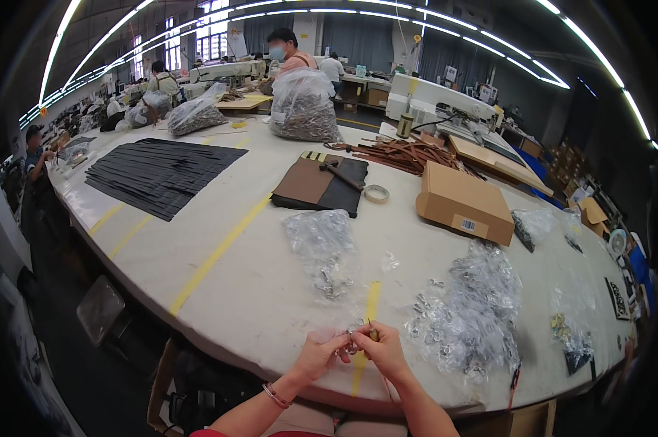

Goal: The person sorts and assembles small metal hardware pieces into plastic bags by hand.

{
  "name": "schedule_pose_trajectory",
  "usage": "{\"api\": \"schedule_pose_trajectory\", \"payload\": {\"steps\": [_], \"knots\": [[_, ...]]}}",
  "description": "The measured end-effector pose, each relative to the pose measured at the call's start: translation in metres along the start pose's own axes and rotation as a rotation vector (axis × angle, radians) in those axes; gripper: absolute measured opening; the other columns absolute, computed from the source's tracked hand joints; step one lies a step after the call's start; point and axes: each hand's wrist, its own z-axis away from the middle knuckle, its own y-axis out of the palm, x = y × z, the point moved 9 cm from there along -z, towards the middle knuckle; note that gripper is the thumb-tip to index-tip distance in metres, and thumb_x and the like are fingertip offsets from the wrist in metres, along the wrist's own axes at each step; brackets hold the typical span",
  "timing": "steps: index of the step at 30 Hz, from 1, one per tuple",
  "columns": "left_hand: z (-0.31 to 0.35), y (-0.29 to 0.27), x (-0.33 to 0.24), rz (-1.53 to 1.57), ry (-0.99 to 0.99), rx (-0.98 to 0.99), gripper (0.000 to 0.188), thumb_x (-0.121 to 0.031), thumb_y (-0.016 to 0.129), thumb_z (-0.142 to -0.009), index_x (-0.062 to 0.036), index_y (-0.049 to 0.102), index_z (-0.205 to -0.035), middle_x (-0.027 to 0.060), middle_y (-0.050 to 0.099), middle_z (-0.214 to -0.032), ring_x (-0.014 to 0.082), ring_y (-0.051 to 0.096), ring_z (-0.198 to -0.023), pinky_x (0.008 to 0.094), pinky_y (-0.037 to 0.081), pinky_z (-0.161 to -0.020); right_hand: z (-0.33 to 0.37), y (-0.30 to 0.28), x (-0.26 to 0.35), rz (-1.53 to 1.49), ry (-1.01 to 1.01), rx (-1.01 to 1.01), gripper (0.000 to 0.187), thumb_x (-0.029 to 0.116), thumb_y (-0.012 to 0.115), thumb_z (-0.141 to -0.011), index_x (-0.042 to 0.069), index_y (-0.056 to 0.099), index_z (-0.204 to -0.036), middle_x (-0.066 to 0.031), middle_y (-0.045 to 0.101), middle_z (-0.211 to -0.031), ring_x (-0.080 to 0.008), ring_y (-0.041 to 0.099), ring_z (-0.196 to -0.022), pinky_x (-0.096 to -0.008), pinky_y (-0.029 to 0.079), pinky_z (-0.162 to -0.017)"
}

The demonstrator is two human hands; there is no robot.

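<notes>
While the left hand point(322, 355) pinched a metal fitting point(353, 344) above the near edge of the worktop point(256, 306), the right hand point(386, 351) gripped a slim tool point(373, 335), apparently working it, the next move likely needing steadiness, loose metal pieces point(421, 306) lying rightward.

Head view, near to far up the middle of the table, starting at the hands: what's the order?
Left hand and right hand side by side → clear bag with small metal pieces → brown sheet → large bulging clear bag.
</notes>
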Motion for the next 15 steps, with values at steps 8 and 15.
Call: {"api": "schedule_pose_trajectory", "payload": {"steps": [8, 15], "knots": [[0.004, 0.003, -0.007, -0.264, 0.156, 0.070, 0.014, -0.016, 0.051, -0.084, -0.0039, 0.058, -0.083, -0.0007, 0.055, -0.066, 0.0027, 0.046, -0.049, 0.0169, 0.033, -0.038, 0.005, 0.006, -0.007, -0.212, 0.097, -0.039, 0.011, 0.011, 0.058, -0.077, 0.000, 0.057, -0.077, -0.0032, 0.055, -0.058, -0.0040, 0.044, -0.045, -0.0167, 0.031, -0.039], [0.006, 0.013, -0.009, -0.402, 0.047, 0.121, 0.013, -0.016, 0.054, -0.082, -0.0045, 0.057, -0.079, -0.0001, 0.054, -0.064, 0.0029, 0.046, -0.048, 0.0168, 0.033, -0.038, -0.005, 0.001, -0.017, -0.298, 0.187, 0.068, 0.013, 0.014, 0.059, -0.078, 0.002, 0.058, -0.081, 0.0005, 0.049, -0.055, -0.0032, 0.040, -0.042, -0.0162, 0.029, -0.037]]}}
